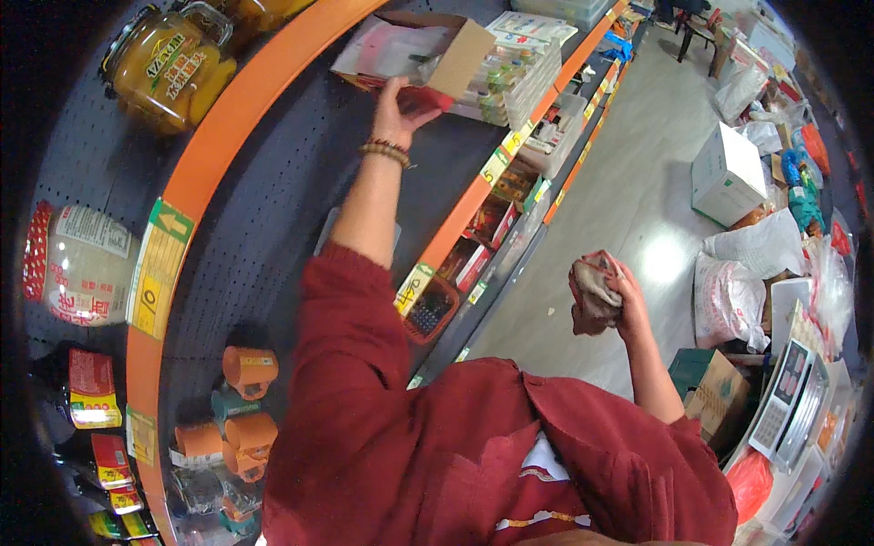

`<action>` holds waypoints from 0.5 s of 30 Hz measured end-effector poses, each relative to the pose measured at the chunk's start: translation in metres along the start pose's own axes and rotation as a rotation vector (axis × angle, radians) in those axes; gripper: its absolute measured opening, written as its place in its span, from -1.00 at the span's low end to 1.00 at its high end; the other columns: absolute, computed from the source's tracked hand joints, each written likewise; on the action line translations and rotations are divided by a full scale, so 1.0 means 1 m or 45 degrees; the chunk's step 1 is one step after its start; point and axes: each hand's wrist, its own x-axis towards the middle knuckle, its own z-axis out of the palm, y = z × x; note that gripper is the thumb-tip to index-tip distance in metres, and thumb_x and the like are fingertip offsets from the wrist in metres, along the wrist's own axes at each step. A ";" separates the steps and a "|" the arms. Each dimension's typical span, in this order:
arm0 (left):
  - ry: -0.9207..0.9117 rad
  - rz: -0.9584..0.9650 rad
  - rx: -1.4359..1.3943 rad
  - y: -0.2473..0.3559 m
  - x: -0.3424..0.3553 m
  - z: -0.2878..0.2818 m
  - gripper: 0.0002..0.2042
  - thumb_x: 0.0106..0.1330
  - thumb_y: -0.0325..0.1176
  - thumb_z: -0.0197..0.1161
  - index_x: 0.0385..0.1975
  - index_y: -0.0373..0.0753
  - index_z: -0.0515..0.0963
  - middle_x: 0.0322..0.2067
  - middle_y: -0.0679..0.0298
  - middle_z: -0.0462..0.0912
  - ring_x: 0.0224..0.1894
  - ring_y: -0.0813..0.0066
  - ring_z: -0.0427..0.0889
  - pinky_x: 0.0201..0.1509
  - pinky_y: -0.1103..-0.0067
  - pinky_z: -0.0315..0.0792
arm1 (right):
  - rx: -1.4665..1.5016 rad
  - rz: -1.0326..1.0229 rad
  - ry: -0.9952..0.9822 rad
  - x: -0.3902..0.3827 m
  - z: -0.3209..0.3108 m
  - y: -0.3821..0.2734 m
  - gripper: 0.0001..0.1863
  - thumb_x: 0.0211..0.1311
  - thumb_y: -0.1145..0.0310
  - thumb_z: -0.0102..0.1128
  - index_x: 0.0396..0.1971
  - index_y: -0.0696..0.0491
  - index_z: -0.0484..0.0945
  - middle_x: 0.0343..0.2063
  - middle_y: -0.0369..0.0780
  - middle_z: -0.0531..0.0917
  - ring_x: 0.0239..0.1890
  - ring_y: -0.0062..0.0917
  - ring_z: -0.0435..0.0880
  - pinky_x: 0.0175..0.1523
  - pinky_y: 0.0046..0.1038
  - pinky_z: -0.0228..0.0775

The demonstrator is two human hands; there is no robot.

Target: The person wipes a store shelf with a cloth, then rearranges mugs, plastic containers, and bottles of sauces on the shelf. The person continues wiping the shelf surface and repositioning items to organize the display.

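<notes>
An open box (460,62) with a cardboard flap and a red near side sits on a dark shelf (446,173), and the left hand (398,118) is at its near edge. That hand's fingers touch the box, the thumb spread along the red side; I cannot tell whether they grip it or merely rest against it. A beaded bracelet (386,152) circles the wrist, just on the person's side of the box. Well to the right of the box and nearer the person, the right hand (630,305) holds a crumpled grey and dark red cloth (596,293), its fingers closed around the fabric, apart from the shelf. Stacked flat packs (523,77) stand just beside the box on its right, and a clear plastic tub (560,9) lies beyond them. Left of the box, on another shelf section, is a glass jar (168,73) with yellow contents. Nearer the person than the box, and to its left, are several orange mugs (250,369). Far to the right of the box, across the floor (583,205), stands a white carton (728,173); a scale (792,400) lies farther right and nearer the person than the box.
</notes>
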 end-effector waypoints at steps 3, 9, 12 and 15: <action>0.136 0.033 0.129 0.012 -0.043 -0.013 -0.69 0.02 -0.18 0.21 -0.28 -0.18 0.38 -0.28 0.19 0.37 -0.18 0.16 0.45 -0.14 0.18 0.48 | 0.004 0.038 -0.025 0.004 0.015 -0.003 -0.48 -0.08 0.40 -0.02 0.01 0.07 0.33 -0.17 -0.19 0.48 -0.18 -0.47 0.49 -0.10 -0.47 0.37; 0.294 -0.280 0.167 -0.026 -0.078 -0.066 -0.80 0.07 -0.24 0.14 -0.33 -0.14 0.43 -0.34 0.19 0.48 -0.22 0.27 0.49 -0.18 0.08 0.45 | -0.099 0.066 -0.161 0.009 0.042 -0.003 -0.47 -0.11 0.40 -0.01 0.00 0.08 0.33 -0.17 -0.16 0.48 -0.17 -0.43 0.51 -0.08 -0.46 0.37; 0.373 -0.401 0.141 -0.037 -0.087 -0.060 -0.83 0.07 -0.27 0.12 -0.37 -0.15 0.42 -0.32 0.19 0.46 -0.19 0.22 0.47 -0.14 0.00 0.40 | -0.152 0.072 -0.172 0.008 0.045 0.000 -0.48 -0.10 0.39 -0.04 0.01 0.06 0.34 -0.17 -0.17 0.49 -0.18 -0.45 0.51 -0.09 -0.47 0.38; 0.389 -0.429 0.137 -0.033 -0.087 -0.053 -0.84 0.07 -0.29 0.08 -0.39 -0.17 0.38 -0.31 0.18 0.41 -0.17 0.19 0.43 -0.09 -0.05 0.34 | -0.195 0.101 -0.165 0.001 0.049 -0.003 -0.48 -0.09 0.38 -0.05 0.01 0.05 0.34 -0.18 -0.18 0.49 -0.19 -0.47 0.50 -0.09 -0.48 0.38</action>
